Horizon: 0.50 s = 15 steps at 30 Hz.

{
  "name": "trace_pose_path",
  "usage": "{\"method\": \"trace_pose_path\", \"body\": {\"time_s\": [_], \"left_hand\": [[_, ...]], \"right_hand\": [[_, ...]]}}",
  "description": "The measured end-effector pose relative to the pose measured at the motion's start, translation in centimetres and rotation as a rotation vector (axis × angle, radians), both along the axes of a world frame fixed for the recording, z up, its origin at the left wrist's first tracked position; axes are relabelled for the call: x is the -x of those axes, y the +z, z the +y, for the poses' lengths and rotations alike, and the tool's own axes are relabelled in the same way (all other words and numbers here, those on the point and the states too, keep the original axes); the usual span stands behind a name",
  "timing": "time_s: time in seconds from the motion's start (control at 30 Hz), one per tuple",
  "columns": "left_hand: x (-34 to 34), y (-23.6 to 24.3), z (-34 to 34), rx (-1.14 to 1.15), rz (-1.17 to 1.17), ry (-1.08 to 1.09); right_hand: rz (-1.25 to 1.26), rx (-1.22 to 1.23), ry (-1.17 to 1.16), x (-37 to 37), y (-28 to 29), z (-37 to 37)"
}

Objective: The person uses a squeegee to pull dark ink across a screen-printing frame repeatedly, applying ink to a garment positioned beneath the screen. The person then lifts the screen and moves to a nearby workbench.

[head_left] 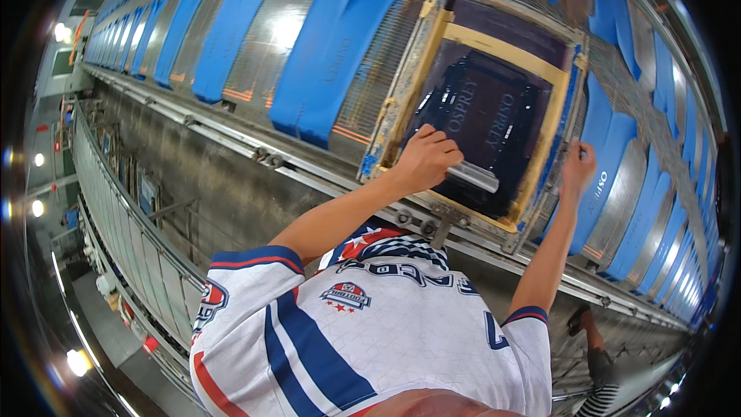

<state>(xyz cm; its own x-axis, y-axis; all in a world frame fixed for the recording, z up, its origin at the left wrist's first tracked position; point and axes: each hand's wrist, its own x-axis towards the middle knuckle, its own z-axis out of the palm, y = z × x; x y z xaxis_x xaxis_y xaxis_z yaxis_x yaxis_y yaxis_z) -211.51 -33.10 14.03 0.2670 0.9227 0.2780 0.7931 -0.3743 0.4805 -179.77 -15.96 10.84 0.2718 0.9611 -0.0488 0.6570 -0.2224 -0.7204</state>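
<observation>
In front of me a screen-printing frame lies over the long table, its border taped in yellow and blue. Dark, wet-looking ink covers much of its mesh, where lettering shows faintly. My left hand is closed around one end of a squeegee with a pale grey bar, low on the mesh. At the frame's right edge, my right hand has its fingers curled against the rim. Just right of it lies a blue fabric piece with white lettering.
Several blue fabric pieces lie in rows on shiny boards along the table. A metal rail runs along its near edge. At left stands a railing. Another person in striped clothing is at lower right.
</observation>
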Motion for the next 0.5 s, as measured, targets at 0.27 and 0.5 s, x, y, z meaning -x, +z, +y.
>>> {"method": "trace_pose_path", "body": {"time_s": [0.27,0.5], "left_hand": [[15.8,1.3,-1.0,0.012,0.141,0.056],[30.6,1.7,-4.0,-0.023,0.162,0.053]], "right_hand": [[0.151,-0.174,0.062,17.7,-2.7,-3.0],[0.294,-0.096,0.099,33.3,-2.4,-6.3]]}}
